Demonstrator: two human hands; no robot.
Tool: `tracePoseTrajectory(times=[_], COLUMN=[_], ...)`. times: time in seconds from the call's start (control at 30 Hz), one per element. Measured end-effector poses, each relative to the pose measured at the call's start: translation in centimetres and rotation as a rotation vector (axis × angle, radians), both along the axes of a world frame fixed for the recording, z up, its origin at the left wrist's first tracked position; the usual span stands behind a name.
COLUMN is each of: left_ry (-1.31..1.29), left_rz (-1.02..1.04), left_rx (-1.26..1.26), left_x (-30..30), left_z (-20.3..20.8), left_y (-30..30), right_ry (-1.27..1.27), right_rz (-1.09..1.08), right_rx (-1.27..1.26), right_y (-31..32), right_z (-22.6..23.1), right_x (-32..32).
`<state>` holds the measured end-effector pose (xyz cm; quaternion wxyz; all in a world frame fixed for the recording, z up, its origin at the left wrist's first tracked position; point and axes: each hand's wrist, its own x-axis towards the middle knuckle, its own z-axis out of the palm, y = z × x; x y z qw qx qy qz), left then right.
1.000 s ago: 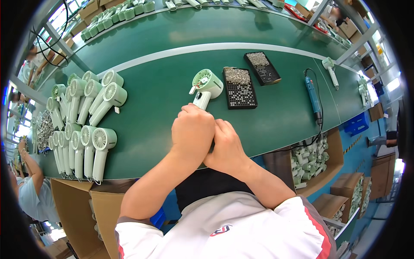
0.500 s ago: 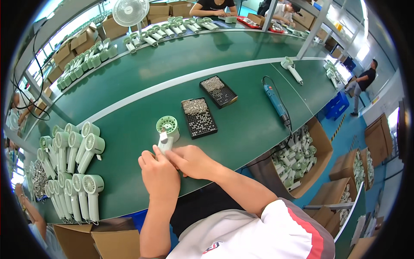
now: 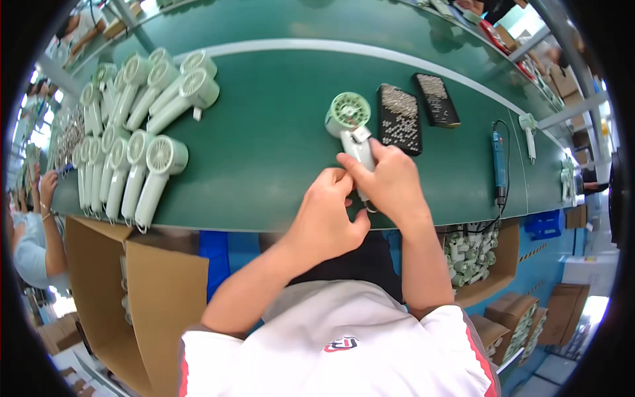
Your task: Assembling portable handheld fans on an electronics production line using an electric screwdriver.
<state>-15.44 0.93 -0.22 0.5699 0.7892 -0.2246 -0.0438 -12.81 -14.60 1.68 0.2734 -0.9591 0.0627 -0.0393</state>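
A pale green handheld fan (image 3: pixel 348 121) with a white handle lies on the green table (image 3: pixel 264 145), head pointing away from me. My right hand (image 3: pixel 391 183) grips its handle from the right. My left hand (image 3: pixel 327 215) sits just beside it, fingers curled at the handle's lower end, pinching something too small to make out. A small metal ring or loop shows below the handle between the two hands.
Two black trays of small screws (image 3: pixel 399 118) (image 3: pixel 436 99) lie right of the fan. A blue electric screwdriver (image 3: pixel 497 162) rests further right. Rows of finished fans (image 3: pixel 132 119) fill the left side. Cardboard boxes stand at the lower left (image 3: pixel 132 291) and lower right (image 3: pixel 476 258).
The view has swung and tilted. Both hands stay together at the fan's handle; the right hand now wraps the handle while the left pinches at its lower end.
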Motion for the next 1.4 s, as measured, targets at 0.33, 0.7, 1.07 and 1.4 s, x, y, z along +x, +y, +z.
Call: tracePoseTrajectory(times=[0.33,0.7,1.07,1.4], left_ry=[-0.001,-0.091,-0.23,-0.276], left_rz=[-0.661,-0.709,-0.673,-0.538], left_rx=[0.129,0.108,0.256,0.326], left_x=[17.8,18.3,18.1,16.8], left_z=[4.1,0.0,-0.1,1.2], left_y=[6.0,3.4,4.8,5.4], right_ry=[0.011,0.269,-0.083,0.337], right_rz=[0.119,0.131,0.505,0.413], right_rx=[-0.133,-0.183,-0.308,-0.556], right_y=[0.9,0.7,-1.1,1.5], right_z=[0.8,2.7,5.5,6.0], right_x=[-3.0,-2.7,4.8,7.3])
